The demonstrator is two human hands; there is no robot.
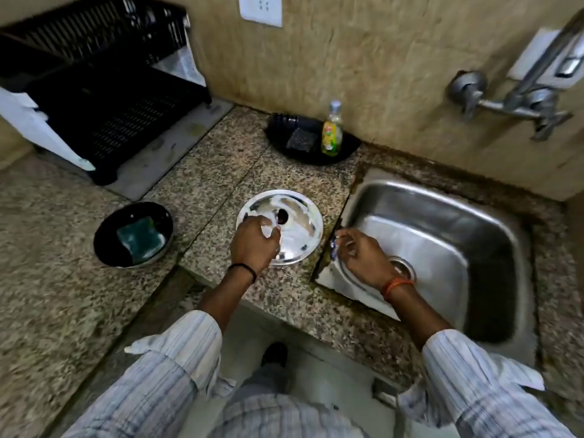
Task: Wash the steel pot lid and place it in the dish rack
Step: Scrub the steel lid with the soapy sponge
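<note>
The round steel pot lid [300, 229] lies flat on the granite counter just left of the sink, smeared with foam, its dark knob showing in the middle. My left hand [252, 245] rests on the lid's near left part, its foamy fingers curled down onto it beside the knob. My right hand [360, 254] hovers over the sink's left edge with its fingers loosely apart and a bit of foam at the tips. The black plastic dish rack [104, 99] stands at the far left against the wall.
A black bowl [104, 245] holding a green sponge [140, 237] sits on the counter to the left. A soap bottle [331, 131] stands on a black tray by the wall. The steel sink [442, 197] has a wall tap [518, 99] above it.
</note>
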